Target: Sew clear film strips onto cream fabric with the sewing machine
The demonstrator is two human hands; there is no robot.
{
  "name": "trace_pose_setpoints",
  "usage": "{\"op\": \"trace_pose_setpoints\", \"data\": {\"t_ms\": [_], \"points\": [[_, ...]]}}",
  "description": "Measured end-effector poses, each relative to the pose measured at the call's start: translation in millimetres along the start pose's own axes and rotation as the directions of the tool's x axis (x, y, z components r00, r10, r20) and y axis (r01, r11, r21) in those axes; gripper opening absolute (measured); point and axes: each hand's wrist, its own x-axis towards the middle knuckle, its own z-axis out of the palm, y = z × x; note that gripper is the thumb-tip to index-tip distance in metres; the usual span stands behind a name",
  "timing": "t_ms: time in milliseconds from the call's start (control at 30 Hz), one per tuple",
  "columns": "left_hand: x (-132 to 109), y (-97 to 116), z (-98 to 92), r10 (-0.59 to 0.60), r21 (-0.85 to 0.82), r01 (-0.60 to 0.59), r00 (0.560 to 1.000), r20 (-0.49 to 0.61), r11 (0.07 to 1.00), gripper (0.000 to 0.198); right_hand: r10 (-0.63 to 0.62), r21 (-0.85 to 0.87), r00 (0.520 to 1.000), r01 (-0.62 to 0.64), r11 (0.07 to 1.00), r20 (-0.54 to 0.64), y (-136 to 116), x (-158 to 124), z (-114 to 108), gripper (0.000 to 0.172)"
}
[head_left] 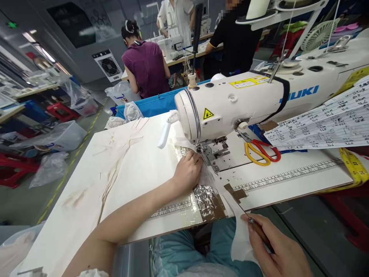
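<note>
A white sewing machine (230, 104) stands on the white table. Beside its needle area, my left hand (188, 171) is closed, its fingers pressing pale fabric down on the table. The fabric (240, 234) runs from the machine over the front table edge and hangs above the lap. My right hand (273, 244), at the lower right, is closed round the wooden handle of a thin metal awl (261, 233) and also pinches the fabric's edge. The awl's tip points up along the fabric towards the machine. Brown and clear tape (211, 204) covers the table under the left wrist.
Scissors (261, 152) with red and yellow handles lie right of the needle area, near handwritten paper strips (319, 123). A yellow measuring tape (353, 165) hangs at the right edge. Thread and fabric scraps (115, 169) lie on the left. Several people are at machines behind.
</note>
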Motion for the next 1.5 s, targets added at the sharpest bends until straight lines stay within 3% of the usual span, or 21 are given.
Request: {"op": "trace_pose_setpoints", "data": {"t_ms": [233,400,533,633,733,867,967,1033,1267,1400,1500], "points": [[-12,4,-4.0,0.064,-0.004,-0.064,0.998,0.028,0.998,0.037,-0.048,-0.069,0.997,0.053,0.996,0.062,11,-6,0,0.022],[-13,3,-3.1,0.06,-0.029,-0.059,0.998,0.026,0.998,0.038,0.042,-0.019,0.99,-0.04,0.999,0.137,25,-11,-3,0.025],[-14,-2,-3.4,0.022,-0.132,-0.018,0.999,0.031,0.991,0.038,0.221,0.12,0.968,-0.235,0.964,0.121,22,-10,0,0.027],[-13,-8,-4.5,-0.015,-0.212,0.027,0.998,0.058,0.977,0.04,0.432,0.266,0.898,-0.436,0.86,0.077,18,-7,5,0.034],[-11,-13,-5.8,-0.031,-0.233,0.051,0.996,0.087,0.971,0.041,0.579,0.402,0.804,-0.578,0.71,0.133,16,-2,7,0.043],[-9,-15,-6.7,-0.005,-0.188,0.023,0.995,0.096,0.982,0.042,0.626,0.601,0.706,-0.67,0.437,0.332,4,2,14,0.051],[-10,-14,-6.6,0.026,-0.123,-0.014,0.995,0.095,0.992,0.042,0.579,0.652,0.676,-0.696,0.3,0.456,-8,-1,25,0.049],[-11,-13,-5.9,0.054,-0.075,-0.046,0.993,0.103,0.996,0.042,0.554,0.641,0.688,-0.696,0.323,0.468,-9,-3,31,0.047],[-7,-7,-0.8,0.034,-0.014,-0.033,0.998,0.057,0.999,0.039,0.529,0.496,0.81,-0.578,0.648,0.251,9,3,27,0.052],[-4,-10,0.2,0.019,-0.06,-0.019,1.0,0.001,0.998,0.036,0.499,0.425,0.857,-0.502,0.753,0.127,5,14,28,0.052],[-4,-14,1.3,0.058,-0.087,-0.063,0.997,-0.048,0.994,0.035,0.437,0.412,0.89,-0.451,0.792,0.133,4,19,33,0.049]]}}
